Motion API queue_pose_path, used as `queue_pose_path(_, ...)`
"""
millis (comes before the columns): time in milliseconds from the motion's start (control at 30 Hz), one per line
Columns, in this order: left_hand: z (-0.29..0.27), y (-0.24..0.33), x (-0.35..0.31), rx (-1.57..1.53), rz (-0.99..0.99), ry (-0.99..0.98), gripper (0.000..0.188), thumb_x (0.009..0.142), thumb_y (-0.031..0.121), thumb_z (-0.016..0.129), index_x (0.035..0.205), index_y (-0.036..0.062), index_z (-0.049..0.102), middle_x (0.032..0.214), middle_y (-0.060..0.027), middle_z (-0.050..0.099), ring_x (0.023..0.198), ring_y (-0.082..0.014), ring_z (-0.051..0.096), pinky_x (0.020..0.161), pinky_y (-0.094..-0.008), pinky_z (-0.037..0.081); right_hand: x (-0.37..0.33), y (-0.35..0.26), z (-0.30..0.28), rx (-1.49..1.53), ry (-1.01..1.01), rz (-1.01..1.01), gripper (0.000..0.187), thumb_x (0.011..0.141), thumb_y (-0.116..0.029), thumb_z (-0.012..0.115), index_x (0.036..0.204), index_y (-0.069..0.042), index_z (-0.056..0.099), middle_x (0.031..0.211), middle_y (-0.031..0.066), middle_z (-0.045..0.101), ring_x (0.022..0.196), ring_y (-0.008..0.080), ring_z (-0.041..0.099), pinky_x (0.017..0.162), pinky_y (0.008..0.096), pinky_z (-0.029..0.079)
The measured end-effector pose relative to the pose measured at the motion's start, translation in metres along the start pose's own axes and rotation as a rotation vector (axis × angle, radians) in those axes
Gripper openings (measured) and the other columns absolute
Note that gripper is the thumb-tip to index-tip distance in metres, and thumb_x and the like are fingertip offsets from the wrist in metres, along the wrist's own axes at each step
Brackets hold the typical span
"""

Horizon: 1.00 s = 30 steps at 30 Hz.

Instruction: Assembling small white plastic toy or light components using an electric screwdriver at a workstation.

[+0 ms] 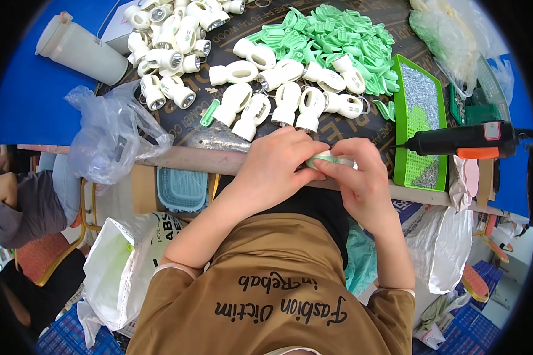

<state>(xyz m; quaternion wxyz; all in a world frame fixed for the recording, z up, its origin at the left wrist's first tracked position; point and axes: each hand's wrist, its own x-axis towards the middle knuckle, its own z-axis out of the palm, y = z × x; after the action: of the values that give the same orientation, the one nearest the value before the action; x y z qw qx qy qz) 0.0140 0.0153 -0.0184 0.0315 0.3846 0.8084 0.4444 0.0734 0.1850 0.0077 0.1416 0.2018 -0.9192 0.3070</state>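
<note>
At the table's near edge, my left hand (278,163) and my right hand (361,177) are both closed on a small white flashlight with a light green part (323,157). My fingers hide much of it. Just beyond my hands lie several loose white flashlights (287,97), some with metal key rings. Behind them is a heap of light green plastic pieces (314,38). One green piece (209,112) lies by itself left of the loose flashlights, and another (385,110) sits near the green tray.
On the right, a black electric screwdriver (462,141) lies across a bright green tray (400,118) of small metal screws. More white flashlights (175,47) are piled at the back left, near a translucent container (80,50). A clear plastic bag (115,130) hangs over the left edge.
</note>
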Motion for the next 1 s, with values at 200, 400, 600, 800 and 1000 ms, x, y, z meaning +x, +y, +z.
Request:
queue_pose_path(200,0.007,0.011,-0.002,0.03,0.127,0.114,0.039,0.063,0.008,0.07,0.098,-0.0002,0.055,0.105,-0.014,0.052,0.089,-0.0301,0.056,0.076,-0.0369,0.048,-0.009,0.004,0.009,0.235,0.109,0.239,0.026,0.063,0.005,0.065,0.087,-0.004,0.061,0.084,0.0067,0.059,0.077,0.0243,0.057,0.071,0.0331,0.043)
queue_pose_path(400,0.012,0.0,0.0,0.031,0.26,0.069,0.025,0.066,0.006,0.072,0.088,0.0043,0.06,0.096,-0.0106,0.06,0.085,-0.0272,0.06,0.07,-0.0339,0.05,-0.022,0.013,-0.009,0.133,0.566,-0.031,0.027,0.069,0.008,0.062,0.093,-0.001,0.054,0.08,0.0094,0.061,0.072,0.022,0.059,0.07,0.0346,0.046)
queue_pose_path(600,0.012,-0.001,0.0,0.0,0.3,0.096,0.022,0.066,0.005,0.069,0.086,0.0031,0.06,0.093,-0.0116,0.06,0.084,-0.0271,0.06,0.07,-0.0341,0.051,-0.03,0.048,-0.084,0.538,0.921,0.117,0.057,0.081,-0.006,0.056,0.13,-0.001,0.028,0.131,0.0203,0.036,0.121,0.0327,0.039,0.103,0.0405,0.028)
queue_pose_path(800,0.011,0.002,0.003,-0.007,0.294,0.095,0.019,0.069,0.008,0.069,0.086,0.0036,0.061,0.092,-0.0115,0.061,0.082,-0.0271,0.061,0.069,-0.0339,0.051,-0.024,0.055,-0.096,0.758,0.489,0.241,0.071,0.078,-0.017,0.062,0.134,0.002,0.022,0.127,0.0234,0.04,0.116,0.0365,0.045,0.099,0.046,0.033)
queue_pose_path(1000,0.007,0.007,0.003,-0.023,0.207,0.069,0.018,0.064,0.007,0.073,0.079,0.0022,0.064,0.09,-0.0108,0.064,0.074,-0.0225,0.063,0.062,-0.0287,0.05,-0.018,0.058,-0.12,0.696,0.481,0.14,0.071,0.063,-0.015,0.075,0.121,0.006,0.04,0.096,0.0122,0.053,0.089,0.025,0.056,0.082,0.0417,0.048)
